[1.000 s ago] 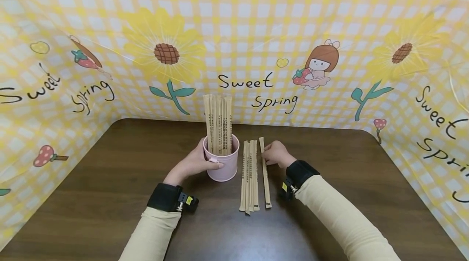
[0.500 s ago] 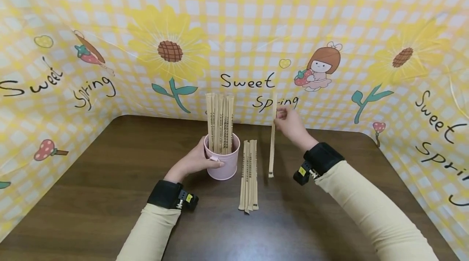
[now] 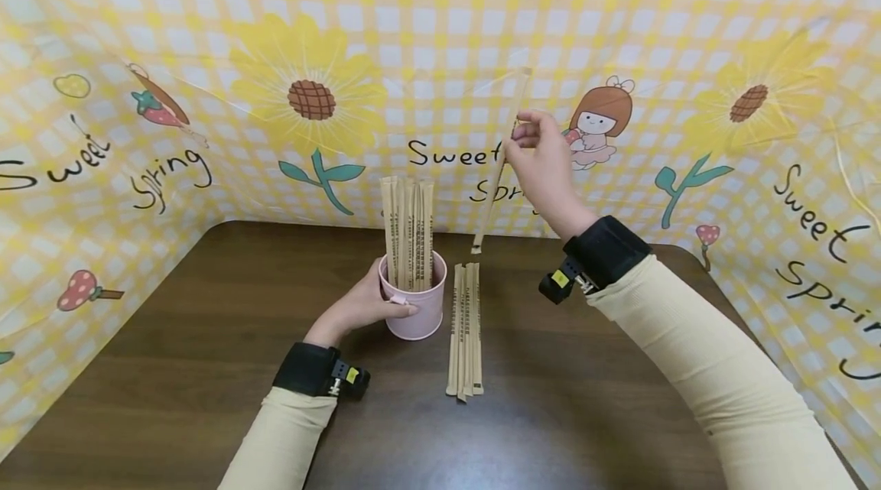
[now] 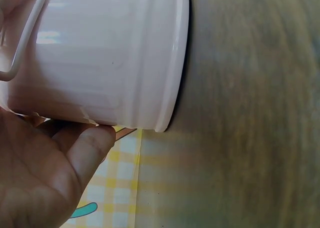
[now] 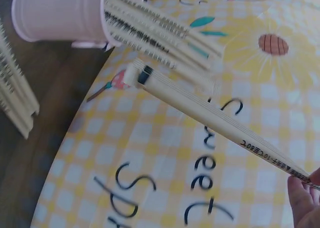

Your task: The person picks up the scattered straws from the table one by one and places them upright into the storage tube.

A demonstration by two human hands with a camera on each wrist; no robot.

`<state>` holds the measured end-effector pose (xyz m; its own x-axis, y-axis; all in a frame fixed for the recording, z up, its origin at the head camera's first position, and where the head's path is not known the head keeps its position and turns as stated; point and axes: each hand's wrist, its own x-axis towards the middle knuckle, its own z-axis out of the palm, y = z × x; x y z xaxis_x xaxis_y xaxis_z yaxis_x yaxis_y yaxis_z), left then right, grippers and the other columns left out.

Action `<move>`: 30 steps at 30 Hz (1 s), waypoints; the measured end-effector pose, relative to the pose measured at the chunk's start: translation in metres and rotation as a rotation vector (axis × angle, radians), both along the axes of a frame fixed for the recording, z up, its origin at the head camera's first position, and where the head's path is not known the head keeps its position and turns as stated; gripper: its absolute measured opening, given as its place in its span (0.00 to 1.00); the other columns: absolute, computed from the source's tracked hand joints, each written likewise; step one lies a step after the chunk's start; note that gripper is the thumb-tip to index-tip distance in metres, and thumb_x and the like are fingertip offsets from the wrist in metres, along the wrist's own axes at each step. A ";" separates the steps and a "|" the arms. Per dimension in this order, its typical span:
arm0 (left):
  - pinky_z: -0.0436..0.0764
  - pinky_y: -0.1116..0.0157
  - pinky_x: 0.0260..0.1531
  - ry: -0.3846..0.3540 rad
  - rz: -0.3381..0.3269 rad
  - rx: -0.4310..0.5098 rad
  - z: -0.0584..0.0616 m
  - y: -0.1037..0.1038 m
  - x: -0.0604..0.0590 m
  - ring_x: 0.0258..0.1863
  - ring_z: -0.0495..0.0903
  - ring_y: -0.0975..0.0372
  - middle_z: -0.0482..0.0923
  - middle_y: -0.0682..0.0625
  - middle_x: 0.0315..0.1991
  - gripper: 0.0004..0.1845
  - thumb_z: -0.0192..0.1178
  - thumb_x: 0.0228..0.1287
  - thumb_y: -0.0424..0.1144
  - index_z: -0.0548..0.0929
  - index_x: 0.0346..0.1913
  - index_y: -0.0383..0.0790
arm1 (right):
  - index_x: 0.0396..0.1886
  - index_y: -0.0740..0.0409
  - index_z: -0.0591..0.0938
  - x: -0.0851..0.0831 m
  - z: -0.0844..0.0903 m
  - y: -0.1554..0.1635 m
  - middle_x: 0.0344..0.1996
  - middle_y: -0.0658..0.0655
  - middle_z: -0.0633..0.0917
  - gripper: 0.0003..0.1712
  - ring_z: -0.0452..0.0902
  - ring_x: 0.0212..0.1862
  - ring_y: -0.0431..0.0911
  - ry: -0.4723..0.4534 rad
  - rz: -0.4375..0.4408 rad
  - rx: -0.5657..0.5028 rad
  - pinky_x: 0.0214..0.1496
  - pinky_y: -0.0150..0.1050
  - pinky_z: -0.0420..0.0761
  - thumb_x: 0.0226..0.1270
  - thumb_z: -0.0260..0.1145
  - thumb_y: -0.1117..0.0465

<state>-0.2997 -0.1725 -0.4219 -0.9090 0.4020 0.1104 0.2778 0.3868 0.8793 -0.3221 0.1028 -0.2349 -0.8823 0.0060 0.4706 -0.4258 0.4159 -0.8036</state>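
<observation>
My left hand (image 3: 358,308) grips the side of a small pink bucket (image 3: 421,316), its thumb across the front near the handle. Several paper-wrapped straws (image 3: 409,238) stand upright in the bucket. My right hand (image 3: 545,165) pinches one paper-wrapped straw (image 3: 490,207) between thumb and fingers, up in front of the cloth and right of the bucket. That straw is tilted, its lower end toward the bucket; in the right wrist view this end (image 5: 145,77) shows a dark mark. A small row of wrapped straws (image 3: 464,337) lies on the table beside the bucket.
The brown wooden table (image 3: 585,398) ends at a yellow checked cloth (image 3: 440,39) printed with sunflowers and lettering, which rises behind and at both sides. Black wrist straps with small cameras sit on both wrists.
My right hand has lifted one wrapped straw off the table, raised it high and tilted it toward the bucket. My left hand still holds the bucket in place.
</observation>
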 end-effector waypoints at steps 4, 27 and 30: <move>0.73 0.55 0.63 0.010 -0.012 0.011 0.000 0.000 -0.001 0.64 0.72 0.46 0.66 0.33 0.68 0.52 0.74 0.54 0.35 0.51 0.76 0.32 | 0.71 0.66 0.67 0.004 0.000 -0.016 0.52 0.64 0.77 0.27 0.75 0.57 0.56 0.057 0.042 -0.040 0.60 0.40 0.73 0.74 0.57 0.69; 0.74 0.54 0.62 -0.006 -0.008 0.007 -0.001 -0.001 -0.001 0.65 0.73 0.44 0.66 0.31 0.68 0.53 0.73 0.56 0.34 0.48 0.77 0.31 | 0.67 0.71 0.69 -0.002 -0.056 -0.054 0.52 0.68 0.77 0.24 0.77 0.56 0.60 0.038 0.136 -0.007 0.60 0.48 0.77 0.74 0.57 0.70; 0.73 0.54 0.62 -0.004 -0.004 -0.003 -0.001 0.000 -0.001 0.64 0.73 0.45 0.65 0.32 0.68 0.52 0.74 0.56 0.35 0.51 0.76 0.31 | 0.67 0.71 0.69 -0.004 -0.064 -0.055 0.53 0.68 0.77 0.24 0.77 0.56 0.60 0.017 0.131 0.012 0.61 0.50 0.76 0.75 0.57 0.70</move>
<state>-0.3011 -0.1727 -0.4227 -0.9080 0.4055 0.1051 0.2752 0.3883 0.8795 -0.3258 0.0483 -0.2990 -0.8670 -0.1145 0.4850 -0.4907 0.3656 -0.7909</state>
